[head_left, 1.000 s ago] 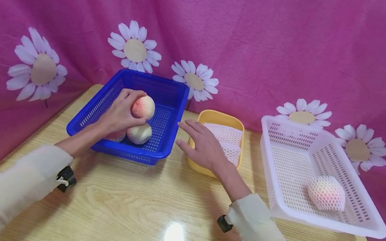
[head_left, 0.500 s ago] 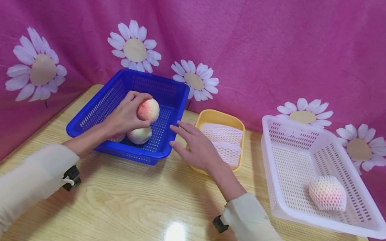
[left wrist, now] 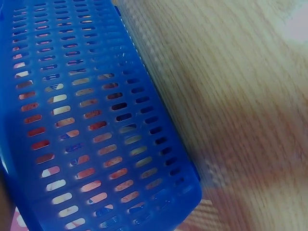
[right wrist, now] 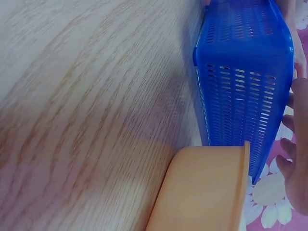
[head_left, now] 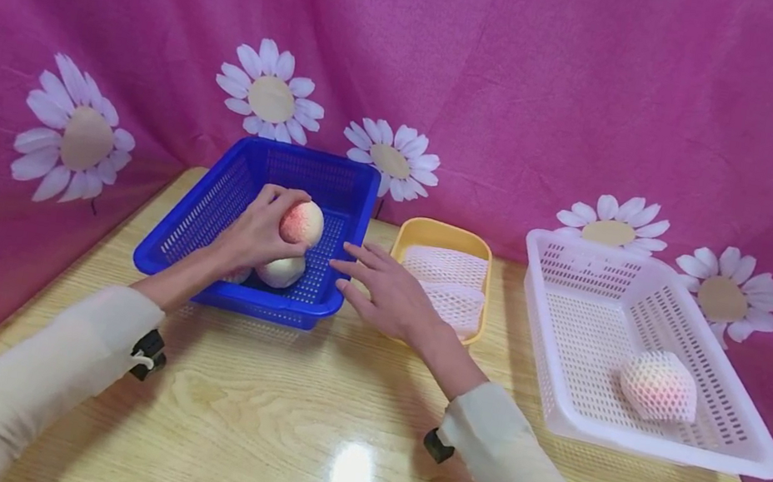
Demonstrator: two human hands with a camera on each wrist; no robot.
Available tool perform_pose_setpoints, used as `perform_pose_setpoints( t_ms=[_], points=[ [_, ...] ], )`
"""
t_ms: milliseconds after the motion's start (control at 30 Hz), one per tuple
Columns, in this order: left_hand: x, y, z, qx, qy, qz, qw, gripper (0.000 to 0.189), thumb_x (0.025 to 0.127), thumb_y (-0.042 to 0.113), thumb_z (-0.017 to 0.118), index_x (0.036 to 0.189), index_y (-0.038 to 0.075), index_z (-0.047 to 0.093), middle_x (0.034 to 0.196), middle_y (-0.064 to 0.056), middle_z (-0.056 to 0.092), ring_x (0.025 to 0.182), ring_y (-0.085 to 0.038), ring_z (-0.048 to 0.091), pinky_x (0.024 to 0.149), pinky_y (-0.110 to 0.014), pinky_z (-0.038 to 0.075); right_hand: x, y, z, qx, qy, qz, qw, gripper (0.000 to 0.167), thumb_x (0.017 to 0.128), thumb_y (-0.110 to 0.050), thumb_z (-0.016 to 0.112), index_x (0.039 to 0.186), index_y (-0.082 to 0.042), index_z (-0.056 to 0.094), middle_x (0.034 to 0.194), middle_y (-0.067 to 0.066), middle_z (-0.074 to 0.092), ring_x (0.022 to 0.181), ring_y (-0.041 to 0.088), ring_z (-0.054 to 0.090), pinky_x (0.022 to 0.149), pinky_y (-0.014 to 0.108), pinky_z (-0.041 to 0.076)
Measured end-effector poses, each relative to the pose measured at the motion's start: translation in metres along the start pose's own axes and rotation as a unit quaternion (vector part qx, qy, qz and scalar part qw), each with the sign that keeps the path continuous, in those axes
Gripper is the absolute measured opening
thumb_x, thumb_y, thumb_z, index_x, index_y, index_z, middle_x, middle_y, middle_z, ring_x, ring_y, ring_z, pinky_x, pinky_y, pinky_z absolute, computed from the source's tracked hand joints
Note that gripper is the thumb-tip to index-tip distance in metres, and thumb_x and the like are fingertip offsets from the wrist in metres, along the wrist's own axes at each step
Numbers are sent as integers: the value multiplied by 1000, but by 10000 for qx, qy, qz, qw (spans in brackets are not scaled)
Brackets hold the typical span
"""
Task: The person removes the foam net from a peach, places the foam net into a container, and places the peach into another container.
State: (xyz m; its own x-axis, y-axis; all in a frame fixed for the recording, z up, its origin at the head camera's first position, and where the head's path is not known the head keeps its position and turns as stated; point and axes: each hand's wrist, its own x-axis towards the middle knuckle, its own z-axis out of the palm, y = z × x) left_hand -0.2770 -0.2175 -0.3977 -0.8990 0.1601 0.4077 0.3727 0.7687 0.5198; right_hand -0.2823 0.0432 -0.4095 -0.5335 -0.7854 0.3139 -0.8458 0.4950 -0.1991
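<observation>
My left hand (head_left: 257, 231) grips a pink and cream peach (head_left: 302, 223) between thumb and fingers, over the blue basket (head_left: 315, 307). Below it in the basket lies a pale peach (head_left: 280, 271), with another peach (head_left: 238, 275) mostly hidden behind my hand. My right hand (head_left: 389, 292) holds nothing; its fingers are spread and reach to the blue basket's right rim. Under and beside that hand stands a yellow bin (head_left: 445, 231) with white foam net sleeves (head_left: 451, 285) inside. In the left wrist view the basket's slotted wall (left wrist: 96, 115) hides the left hand's grip.
At the right stands a white basket (head_left: 565, 362) holding one peach in a foam net (head_left: 659, 386). All sit on a wooden table (head_left: 266, 424), backed by a pink cloth (head_left: 503, 82) with daisies. The yellow bin (right wrist: 202, 187) stands close to the blue basket (right wrist: 236, 96).
My left hand has moved a little to the right with the peach. My right hand has shifted left, from over the yellow bin to the blue basket's rim.
</observation>
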Motion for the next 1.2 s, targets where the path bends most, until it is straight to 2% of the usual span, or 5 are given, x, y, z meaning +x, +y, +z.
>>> perform_pose_setpoints(
  t_ms=[233,500,900,1033,1200],
  points=[
    [3,1,1,83,-95,54,9999,69,74,21,82,136,6,52,127,-24,46,109,-39,54,88,-53,50,6,0,3,102,53,-455,9989,35,105,-27,49,133,-15,67,146,8,52,145,29,32,119,32,19],
    [7,3,3,132,-279,-48,9995,69,75,21,81,136,7,51,127,-25,46,108,-41,55,87,-54,51,11,3,5,428,-131,-617,9971,35,105,-25,47,131,-11,67,142,10,56,144,28,33,119,34,19],
    [14,8,8,298,-493,-58,9983,71,74,23,81,136,8,51,126,-25,46,105,-42,56,86,-54,51,18,6,7,417,-171,-897,9949,35,105,-21,47,126,-2,68,133,13,62,141,30,39,119,35,22],
    [17,8,9,329,-631,-96,9974,70,74,24,79,136,8,50,126,-26,46,106,-43,56,87,-56,50,18,7,8,459,-154,-982,9940,35,105,-21,47,126,-2,68,134,14,62,140,32,39,118,38,24],
    [19,8,12,282,-832,-132,9960,68,75,22,78,135,6,50,127,-27,45,109,-42,54,89,-56,49,17,8,9,526,-176,-948,9940,36,106,-24,45,130,-8,67,137,12,60,140,33,39,119,36,21]
  ],
)
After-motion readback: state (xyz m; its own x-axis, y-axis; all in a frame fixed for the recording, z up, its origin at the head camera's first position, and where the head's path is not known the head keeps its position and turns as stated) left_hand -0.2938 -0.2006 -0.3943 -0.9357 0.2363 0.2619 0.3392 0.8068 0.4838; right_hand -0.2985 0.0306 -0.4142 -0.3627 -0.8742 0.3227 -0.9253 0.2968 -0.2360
